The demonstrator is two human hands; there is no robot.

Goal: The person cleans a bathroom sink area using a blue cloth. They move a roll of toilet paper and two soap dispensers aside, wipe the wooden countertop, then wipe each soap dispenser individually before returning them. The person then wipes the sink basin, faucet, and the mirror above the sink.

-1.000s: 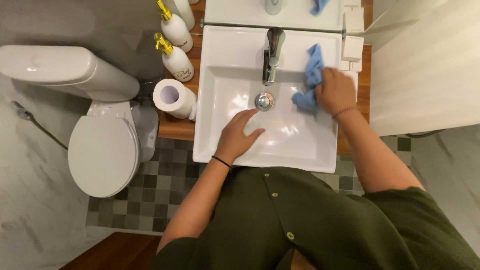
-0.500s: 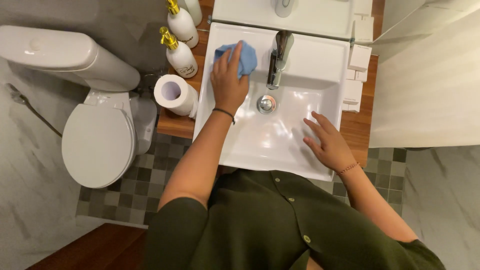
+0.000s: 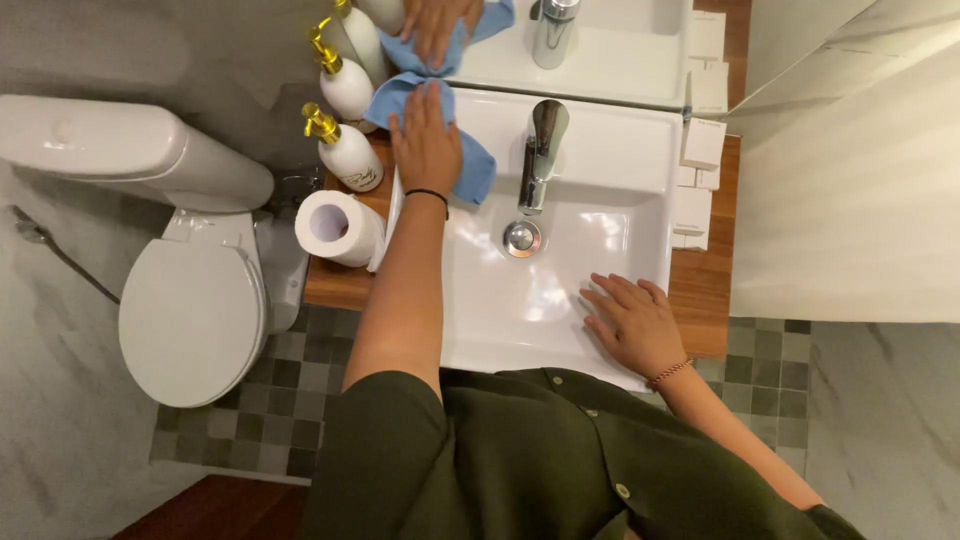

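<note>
- The white pump bottle [image 3: 347, 155] with the gold top and the toilet roll [image 3: 335, 227] stand just to the left of the left hand [image 3: 425, 140]. A wide sweep that way could likely knock the bottle over or push the roll off the wooden counter [image 3: 340, 280].
- The left hand lies flat and open on the blue cloth [image 3: 470, 165]. It presses the cloth down with the palm and does not grab it. The cloth sits on the back left corner of the white sink [image 3: 640, 150], under the hand and sticking out on both sides.
- The cloth's long side runs from up by the mirror, left of the fingers, down toward the tap [image 3: 540, 150] at the right. A loose end could catch on the tap.
- The right hand [image 3: 630, 325] is open, fingers spread, resting on the sink's front right edge and holding nothing. If that edge is wet, the hand could slip.
</note>
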